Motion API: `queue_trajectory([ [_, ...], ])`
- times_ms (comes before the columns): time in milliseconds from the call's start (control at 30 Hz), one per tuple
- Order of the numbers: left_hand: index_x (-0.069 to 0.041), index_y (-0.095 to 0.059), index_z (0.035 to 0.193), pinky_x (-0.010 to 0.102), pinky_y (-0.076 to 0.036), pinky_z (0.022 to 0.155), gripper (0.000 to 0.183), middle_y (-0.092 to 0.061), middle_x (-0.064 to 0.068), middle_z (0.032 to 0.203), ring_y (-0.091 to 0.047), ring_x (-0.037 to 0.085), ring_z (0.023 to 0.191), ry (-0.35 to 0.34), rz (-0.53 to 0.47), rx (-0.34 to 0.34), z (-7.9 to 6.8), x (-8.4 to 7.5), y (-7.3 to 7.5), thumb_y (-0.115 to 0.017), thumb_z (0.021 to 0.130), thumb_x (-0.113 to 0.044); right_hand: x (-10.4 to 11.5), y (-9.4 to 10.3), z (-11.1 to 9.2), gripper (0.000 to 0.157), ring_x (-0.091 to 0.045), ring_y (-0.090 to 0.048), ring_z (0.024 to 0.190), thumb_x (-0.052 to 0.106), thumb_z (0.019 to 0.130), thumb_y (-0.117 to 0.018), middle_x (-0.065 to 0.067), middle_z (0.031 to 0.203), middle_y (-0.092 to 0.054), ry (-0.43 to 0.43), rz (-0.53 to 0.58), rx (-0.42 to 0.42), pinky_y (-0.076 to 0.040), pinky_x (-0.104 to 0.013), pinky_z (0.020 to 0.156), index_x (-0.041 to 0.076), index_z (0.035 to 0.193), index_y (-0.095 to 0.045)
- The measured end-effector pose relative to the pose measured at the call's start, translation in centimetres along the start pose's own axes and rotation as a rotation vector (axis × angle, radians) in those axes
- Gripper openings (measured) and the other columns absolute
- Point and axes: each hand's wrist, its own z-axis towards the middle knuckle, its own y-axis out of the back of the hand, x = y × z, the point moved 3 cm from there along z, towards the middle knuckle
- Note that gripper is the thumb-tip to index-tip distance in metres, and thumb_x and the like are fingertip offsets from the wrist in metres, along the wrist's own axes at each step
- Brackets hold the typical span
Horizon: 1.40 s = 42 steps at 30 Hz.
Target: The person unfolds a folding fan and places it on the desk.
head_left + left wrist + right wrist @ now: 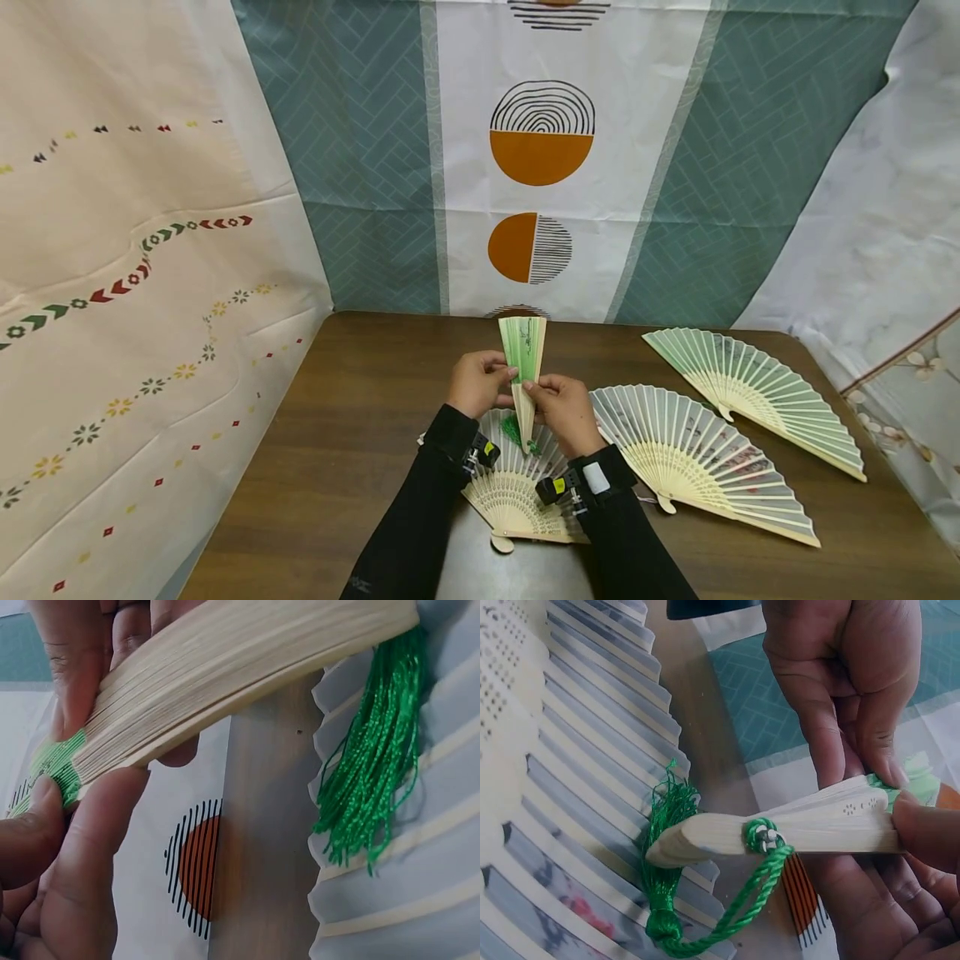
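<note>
A green folding fan (522,354), folded nearly to a narrow wedge, stands upright between my hands. My left hand (478,385) pinches its left edge with thumb and fingers, where the green leaf meets the pale ribs. The right hand (567,410) grips the opposite edge slightly lower. In the left wrist view the stacked ribs (202,667) lie close together, slightly fanned. A green tassel (664,832) hangs by a twisted cord from the pivot end. Beneath my hands a spread grey-white fan (517,504) lies on the table, partly hidden by my wrists.
Right of my hands a spread white fan with red flowers (712,458) lies on the brown wooden table (315,500). Behind it, at the back right, is a spread green fan (765,387). A patterned cloth (375,167) hangs along the table's far edge.
</note>
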Motion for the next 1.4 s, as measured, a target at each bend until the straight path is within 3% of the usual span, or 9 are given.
queue_trajectory([
  [300,0.002,-0.081,0.128,0.039,-0.076,0.074,0.02,-0.078,0.023,0.111,-0.085,0.032,0.092,0.015,-0.08,-0.017,0.0,0.1,0.1,-0.072,0.111,-0.003,-0.1,0.2,0.0,0.027,-0.005,-0.072,0.077,0.015,0.115,-0.071,-0.007,0.095,-0.086,-0.002,0.016,-0.034,-0.061,-0.019,0.065,-0.009,0.127,-0.078],
  [567,0.006,-0.078,0.13,0.038,-0.076,0.073,0.021,-0.071,0.012,0.1,-0.076,0.017,0.08,0.022,-0.163,-0.037,0.1,0.1,0.1,-0.071,0.111,0.0,-0.3,0.4,0.2,0.027,-0.007,-0.065,0.074,0.012,0.114,-0.071,0.004,0.084,-0.077,-0.005,0.088,-0.09,-0.058,-0.017,0.061,-0.012,0.128,-0.075],
  [900,0.012,-0.074,0.12,0.035,-0.075,0.07,0.012,-0.063,0.005,0.093,-0.068,0.016,0.079,0.021,-0.285,-0.081,0.3,0.0,0.4,-0.068,0.11,0.006,-0.3,0.8,0.5,0.028,-0.005,-0.072,0.071,0.011,0.115,-0.07,0.004,0.082,-0.077,-0.035,0.194,-0.155,-0.062,-0.017,0.06,-0.014,0.127,-0.072],
  [1067,0.008,-0.069,0.109,0.042,-0.076,0.076,0.002,-0.062,0.006,0.095,-0.068,0.025,0.087,0.019,-0.315,-0.097,0.2,0.0,0.4,-0.068,0.11,0.006,-0.3,1.2,0.5,0.029,-0.004,-0.071,0.07,0.014,0.115,-0.07,0.003,0.082,-0.075,-0.035,0.209,-0.205,-0.061,-0.018,0.059,-0.013,0.127,-0.073],
  [1167,0.005,-0.067,0.105,0.045,-0.076,0.078,0.005,-0.063,0.007,0.096,-0.07,0.031,0.09,0.013,-0.31,-0.106,0.2,0.0,0.5,-0.068,0.11,0.006,-0.3,1.3,0.5,0.031,-0.004,-0.071,0.071,0.015,0.115,-0.069,0.003,0.085,-0.075,-0.039,0.222,-0.223,-0.062,-0.018,0.06,-0.013,0.128,-0.072],
  [1400,0.009,-0.068,0.106,0.042,-0.076,0.077,0.007,-0.061,0.005,0.092,-0.066,0.019,0.085,-0.002,-0.343,-0.145,0.3,-0.1,0.5,-0.067,0.111,0.006,-0.2,1.5,0.5,0.031,-0.006,-0.074,0.075,0.015,0.116,-0.068,0.0,0.091,-0.076,-0.032,0.276,-0.251,-0.066,-0.019,0.065,-0.013,0.129,-0.071],
])
